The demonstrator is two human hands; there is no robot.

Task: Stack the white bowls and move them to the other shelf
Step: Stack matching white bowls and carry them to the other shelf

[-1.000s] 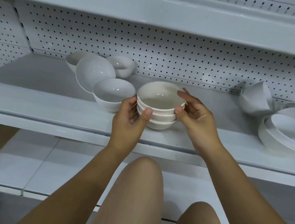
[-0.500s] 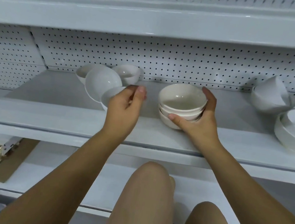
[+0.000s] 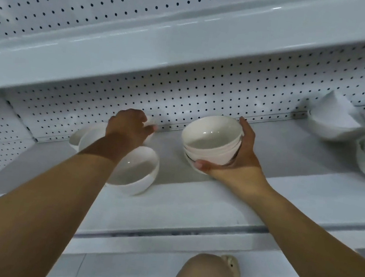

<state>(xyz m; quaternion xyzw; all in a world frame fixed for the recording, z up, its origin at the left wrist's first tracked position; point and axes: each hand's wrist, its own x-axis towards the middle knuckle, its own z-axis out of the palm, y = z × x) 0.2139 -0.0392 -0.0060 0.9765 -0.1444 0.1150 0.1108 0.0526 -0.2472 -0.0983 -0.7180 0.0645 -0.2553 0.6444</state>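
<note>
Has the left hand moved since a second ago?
Yes. The left hand left the bowl stack, reaching leftward and back past the single bowl toward the pegboard wall.

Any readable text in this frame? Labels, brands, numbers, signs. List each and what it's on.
None readable.
The stack of white bowls held by the right hand, the loose bowl, the pegboard and the shelf show no print.
Dark smudges on the front rail are too blurred to read.
</note>
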